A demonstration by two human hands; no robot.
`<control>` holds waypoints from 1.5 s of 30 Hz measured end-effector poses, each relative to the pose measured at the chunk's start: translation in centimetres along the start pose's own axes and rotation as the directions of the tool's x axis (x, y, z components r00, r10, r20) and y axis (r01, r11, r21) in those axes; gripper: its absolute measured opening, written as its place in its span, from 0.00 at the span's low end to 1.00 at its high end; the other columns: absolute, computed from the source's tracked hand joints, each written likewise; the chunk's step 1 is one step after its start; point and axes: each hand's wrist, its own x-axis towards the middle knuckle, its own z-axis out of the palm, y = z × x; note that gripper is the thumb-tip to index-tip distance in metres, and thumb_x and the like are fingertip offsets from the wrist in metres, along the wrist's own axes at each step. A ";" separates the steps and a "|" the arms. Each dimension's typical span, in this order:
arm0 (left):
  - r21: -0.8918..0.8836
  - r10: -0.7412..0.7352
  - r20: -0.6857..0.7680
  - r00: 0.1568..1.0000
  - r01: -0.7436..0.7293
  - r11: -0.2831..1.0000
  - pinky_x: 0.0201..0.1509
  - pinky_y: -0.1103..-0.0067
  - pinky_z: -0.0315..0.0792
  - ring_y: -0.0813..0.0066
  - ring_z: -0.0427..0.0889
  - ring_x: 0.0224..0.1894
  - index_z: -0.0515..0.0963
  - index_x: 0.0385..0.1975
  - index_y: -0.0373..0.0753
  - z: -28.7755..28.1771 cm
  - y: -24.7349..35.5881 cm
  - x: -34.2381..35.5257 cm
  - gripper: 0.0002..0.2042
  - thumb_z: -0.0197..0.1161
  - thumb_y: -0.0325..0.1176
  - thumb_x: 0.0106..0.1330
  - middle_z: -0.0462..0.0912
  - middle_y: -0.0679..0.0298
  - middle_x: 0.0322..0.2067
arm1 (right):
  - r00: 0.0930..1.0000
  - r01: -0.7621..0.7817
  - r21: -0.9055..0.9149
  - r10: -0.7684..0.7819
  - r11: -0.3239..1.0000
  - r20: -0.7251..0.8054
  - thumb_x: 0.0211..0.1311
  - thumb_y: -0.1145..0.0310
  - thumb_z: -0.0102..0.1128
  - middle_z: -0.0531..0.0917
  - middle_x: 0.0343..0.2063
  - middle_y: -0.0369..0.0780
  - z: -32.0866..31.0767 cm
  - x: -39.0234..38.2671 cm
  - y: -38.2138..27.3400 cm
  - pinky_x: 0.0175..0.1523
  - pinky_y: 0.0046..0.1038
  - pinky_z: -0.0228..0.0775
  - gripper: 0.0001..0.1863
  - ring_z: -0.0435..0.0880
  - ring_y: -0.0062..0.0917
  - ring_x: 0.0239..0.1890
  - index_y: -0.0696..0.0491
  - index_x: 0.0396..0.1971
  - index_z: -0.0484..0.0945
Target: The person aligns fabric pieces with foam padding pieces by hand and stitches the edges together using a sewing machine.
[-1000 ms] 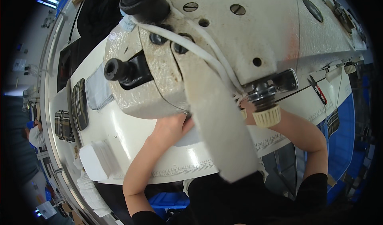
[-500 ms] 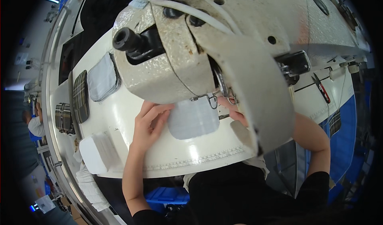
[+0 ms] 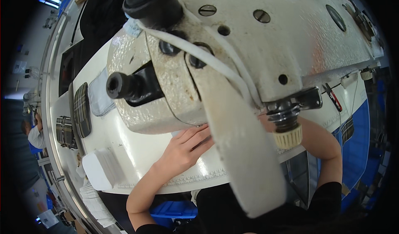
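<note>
The pale fabric piece [image 3: 175,133] shows only as a sliver beneath the sewing machine head [image 3: 166,113]; half a second ago it lay mostly in view. The left hand [image 3: 183,149], then at its 9 o'clock edge, now reaches farther toward 3 o'clock, fingers bent, tips hidden. The right hand [image 3: 267,123] is mostly covered by the machine; I cannot tell what either grip holds. At the left hand's 10 o'clock, a pale fabric stack [image 3: 102,97] rests on the tabletop [image 3: 137,151]. At 6 o'clock below, a blue bin [image 3: 172,210] has unclear contents. At the right hand's 3 o'clock, plaid fabric [image 3: 348,129] lies by a blue surface [image 3: 358,140].
</note>
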 end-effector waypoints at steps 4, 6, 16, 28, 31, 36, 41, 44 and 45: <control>-0.098 -0.051 0.005 0.999 0.051 0.994 0.51 0.68 0.81 0.61 0.85 0.46 0.82 0.47 0.36 1.4 -2.6 -0.6 0.22 0.65 0.20 0.48 0.83 0.58 0.50 | 0.998 -0.043 0.009 0.043 0.999 0.044 0.38 0.72 0.65 0.80 0.24 0.39 -0.1 -0.1 0.1 0.29 0.39 0.72 0.05 0.82 0.35 0.25 0.54 0.13 0.76; -0.079 -0.075 0.019 0.997 0.076 0.994 0.47 0.68 0.82 0.61 0.86 0.42 0.82 0.49 0.39 2.5 -4.4 -1.5 0.23 0.66 0.21 0.48 0.83 0.58 0.50 | 0.999 -0.029 0.029 0.028 0.999 0.035 0.38 0.72 0.65 0.80 0.24 0.40 -0.2 0.3 0.0 0.29 0.40 0.72 0.06 0.82 0.36 0.25 0.55 0.13 0.76; -0.356 -0.653 0.333 0.680 0.732 0.581 0.63 0.65 0.73 0.55 0.80 0.57 0.81 0.55 0.47 1.7 -6.0 -1.7 0.20 0.67 0.33 0.61 0.82 0.57 0.53 | 0.997 -0.048 0.095 0.042 0.994 0.061 0.42 0.74 0.64 0.79 0.27 0.42 -1.2 0.5 -0.4 0.33 0.43 0.72 0.05 0.82 0.41 0.28 0.57 0.15 0.76; 0.128 -0.191 -0.088 0.978 0.201 0.971 0.48 0.63 0.79 0.54 0.85 0.40 0.83 0.45 0.38 1.8 -3.0 -0.1 0.15 0.65 0.26 0.57 0.85 0.53 0.43 | 0.999 -0.029 0.092 0.032 0.995 -0.039 0.38 0.74 0.65 0.79 0.27 0.41 -0.8 0.7 -0.4 0.35 0.44 0.70 0.05 0.81 0.40 0.31 0.57 0.14 0.77; 0.123 -0.105 -0.128 0.986 0.121 0.985 0.38 0.66 0.80 0.57 0.85 0.32 0.83 0.42 0.38 2.4 -2.9 -0.4 0.12 0.65 0.24 0.56 0.85 0.55 0.35 | 0.999 -0.025 0.094 0.029 0.995 -0.034 0.38 0.74 0.65 0.79 0.27 0.41 -1.2 0.7 -0.5 0.35 0.43 0.70 0.07 0.81 0.40 0.31 0.57 0.13 0.75; -0.075 -0.242 -0.009 0.970 0.241 0.968 0.31 0.69 0.78 0.60 0.84 0.28 0.83 0.38 0.37 3.2 -3.9 -1.7 0.12 0.66 0.23 0.53 0.83 0.59 0.28 | 0.999 -0.016 0.078 0.019 0.997 -0.040 0.41 0.73 0.66 0.79 0.26 0.39 -0.5 0.4 -0.2 0.32 0.40 0.70 0.08 0.81 0.37 0.28 0.56 0.13 0.74; -0.239 -0.369 0.084 0.926 0.378 0.894 0.45 0.67 0.81 0.56 0.85 0.37 0.84 0.42 0.40 2.3 -4.9 -1.7 0.13 0.66 0.25 0.56 0.85 0.59 0.40 | 0.999 -0.038 0.059 0.038 0.998 -0.001 0.44 0.72 0.66 0.79 0.26 0.37 -0.5 0.3 -0.3 0.29 0.38 0.71 0.08 0.81 0.35 0.25 0.55 0.15 0.75; -0.160 -0.436 0.038 0.899 0.436 0.885 0.60 0.64 0.75 0.55 0.84 0.50 0.84 0.47 0.44 0.9 -4.3 0.0 0.15 0.66 0.28 0.59 0.84 0.58 0.50 | 0.998 -0.057 0.082 0.058 0.995 -0.005 0.46 0.71 0.66 0.79 0.26 0.37 -0.3 0.1 -0.3 0.30 0.38 0.72 0.08 0.82 0.35 0.26 0.54 0.15 0.76; -0.038 -0.325 -0.048 0.944 0.323 0.946 0.50 0.71 0.77 0.66 0.82 0.44 0.79 0.49 0.42 0.7 -4.6 0.4 0.14 0.64 0.27 0.64 0.82 0.62 0.44 | 0.996 -0.087 0.095 0.084 0.992 0.035 0.46 0.71 0.66 0.80 0.26 0.38 -0.4 0.0 -0.4 0.30 0.39 0.72 0.08 0.82 0.35 0.26 0.55 0.16 0.76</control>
